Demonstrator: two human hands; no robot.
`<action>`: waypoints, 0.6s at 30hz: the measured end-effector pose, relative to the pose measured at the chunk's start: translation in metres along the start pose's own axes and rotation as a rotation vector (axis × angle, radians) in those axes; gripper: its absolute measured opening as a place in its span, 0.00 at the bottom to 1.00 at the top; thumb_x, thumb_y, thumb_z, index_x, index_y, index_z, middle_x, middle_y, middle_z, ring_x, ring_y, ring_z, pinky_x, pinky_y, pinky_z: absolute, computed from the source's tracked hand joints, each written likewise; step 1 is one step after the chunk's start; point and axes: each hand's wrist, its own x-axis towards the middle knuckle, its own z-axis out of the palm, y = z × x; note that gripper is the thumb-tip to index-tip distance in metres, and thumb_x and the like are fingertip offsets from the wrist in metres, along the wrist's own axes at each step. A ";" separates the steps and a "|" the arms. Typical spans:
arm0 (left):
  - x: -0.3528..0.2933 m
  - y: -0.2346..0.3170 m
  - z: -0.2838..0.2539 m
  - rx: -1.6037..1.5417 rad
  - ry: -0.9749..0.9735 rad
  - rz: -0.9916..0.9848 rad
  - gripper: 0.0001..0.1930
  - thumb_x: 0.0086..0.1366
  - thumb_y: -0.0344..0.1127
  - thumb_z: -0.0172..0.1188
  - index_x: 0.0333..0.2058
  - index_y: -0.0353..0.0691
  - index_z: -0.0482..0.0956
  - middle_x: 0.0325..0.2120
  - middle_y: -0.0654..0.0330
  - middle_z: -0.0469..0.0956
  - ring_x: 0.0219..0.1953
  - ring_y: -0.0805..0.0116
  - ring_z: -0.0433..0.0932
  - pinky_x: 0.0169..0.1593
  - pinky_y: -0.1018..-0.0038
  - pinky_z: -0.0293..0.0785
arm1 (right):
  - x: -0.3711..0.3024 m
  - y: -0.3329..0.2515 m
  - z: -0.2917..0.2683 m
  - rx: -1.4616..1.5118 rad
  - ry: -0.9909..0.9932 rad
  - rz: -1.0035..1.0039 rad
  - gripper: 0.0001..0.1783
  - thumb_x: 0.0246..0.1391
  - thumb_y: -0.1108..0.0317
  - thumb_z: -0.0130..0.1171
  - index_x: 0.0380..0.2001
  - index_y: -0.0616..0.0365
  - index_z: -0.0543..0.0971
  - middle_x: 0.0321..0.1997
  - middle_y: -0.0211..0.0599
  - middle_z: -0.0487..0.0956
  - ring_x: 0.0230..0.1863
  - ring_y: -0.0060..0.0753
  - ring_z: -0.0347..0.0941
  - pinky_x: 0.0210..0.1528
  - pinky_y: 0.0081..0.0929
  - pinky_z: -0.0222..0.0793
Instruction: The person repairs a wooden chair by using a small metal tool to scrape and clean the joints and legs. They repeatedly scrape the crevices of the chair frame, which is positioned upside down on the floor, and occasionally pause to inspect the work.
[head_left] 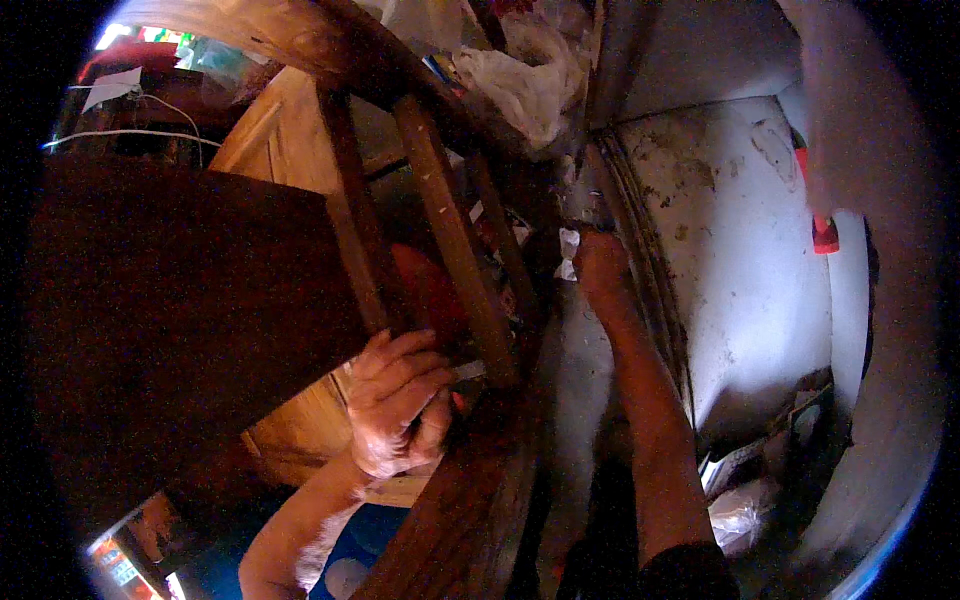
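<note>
My left hand [396, 405] is closed beside the lower end of a wooden slat [355, 235]. Its fingers are curled, and what they hold, if anything, is hidden. A second wooden slat [450, 230] slopes down just right of it. Farther away, my right hand [603, 270] makes a fist in the narrow gap between the dark wooden frame and the wall. A crumpled white scrap [568, 255], paper or cloth, sticks out at the left side of this fist. Behind the slats shows a rounded red thing [425, 285], partly covered.
A dark brown panel [190, 300] fills the left side. Pale plastic bags [525, 80] hang over the frame at the top. The stained white wall [740, 270] stands close on the right, with a red object [825, 235] against it. Clutter and clear plastic [738, 515] lie at lower right.
</note>
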 end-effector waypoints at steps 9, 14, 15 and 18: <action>-0.003 0.000 0.003 0.017 0.031 0.004 0.06 0.45 0.28 0.54 0.24 0.36 0.76 0.26 0.56 0.75 0.40 0.54 0.73 0.47 0.59 0.63 | 0.013 -0.017 0.006 -0.078 0.042 0.084 0.13 0.44 0.70 0.51 0.34 0.63 0.75 0.30 0.51 0.75 0.30 0.49 0.74 0.28 0.40 0.70; 0.001 -0.002 -0.004 -0.040 0.092 0.068 0.06 0.45 0.27 0.51 0.24 0.35 0.76 0.25 0.54 0.75 0.38 0.53 0.73 0.46 0.60 0.64 | 0.005 0.002 0.044 0.020 0.002 0.058 0.13 0.48 0.68 0.49 0.38 0.61 0.72 0.29 0.48 0.75 0.29 0.47 0.74 0.27 0.39 0.71; -0.001 -0.004 -0.005 -0.045 0.084 0.051 0.06 0.45 0.27 0.51 0.23 0.35 0.76 0.25 0.54 0.75 0.37 0.53 0.73 0.47 0.61 0.63 | 0.000 -0.001 0.044 0.077 -0.017 0.061 0.13 0.49 0.68 0.48 0.38 0.61 0.72 0.29 0.48 0.75 0.30 0.48 0.74 0.28 0.39 0.71; 0.004 0.002 -0.010 0.078 0.023 0.029 0.06 0.45 0.28 0.53 0.23 0.36 0.76 0.24 0.55 0.75 0.38 0.53 0.72 0.48 0.61 0.61 | -0.010 -0.001 0.037 0.163 0.026 0.062 0.13 0.50 0.70 0.45 0.39 0.61 0.71 0.31 0.50 0.75 0.33 0.50 0.73 0.31 0.42 0.69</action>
